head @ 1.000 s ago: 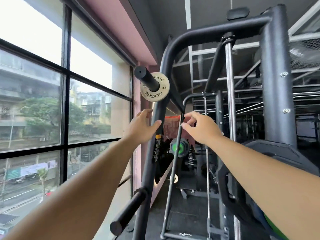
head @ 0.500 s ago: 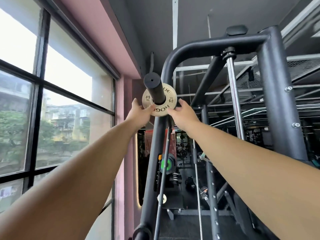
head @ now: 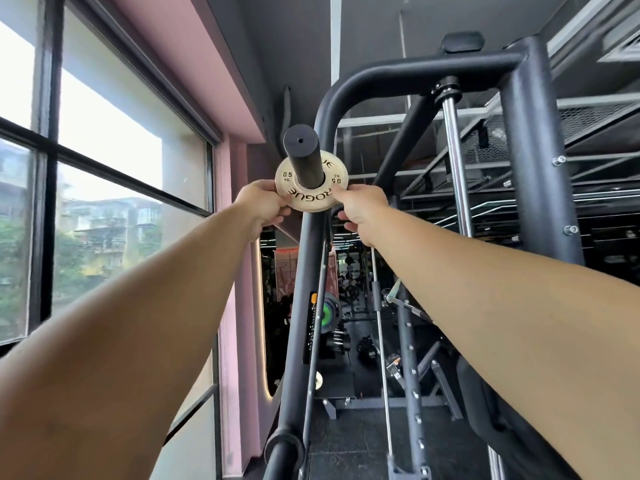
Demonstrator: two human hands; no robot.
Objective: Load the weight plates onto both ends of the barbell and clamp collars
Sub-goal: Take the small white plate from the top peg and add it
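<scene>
A small cream weight plate [head: 311, 195] marked 0.5 kg sits on a black peg [head: 303, 155] that sticks out toward me from the dark rack frame [head: 313, 258]. My left hand [head: 261, 202] pinches the plate's left rim. On the right rim, my right hand [head: 362, 209] grips it with thumb in front and fingers behind. Both arms reach up and forward. No barbell sleeve or collar can be made out.
A second black peg [head: 282, 455] juts out low on the same upright. A chrome guide rod [head: 457, 171] and a thick black column [head: 535, 150] stand to the right. Large windows [head: 104, 174] fill the left. Gym machines and a green-centred plate [head: 327, 315] lie beyond.
Both hands rose from below the peg to the small plate and closed on its rim. The view has tilted upward and the plate has slid nearer the peg's end.
</scene>
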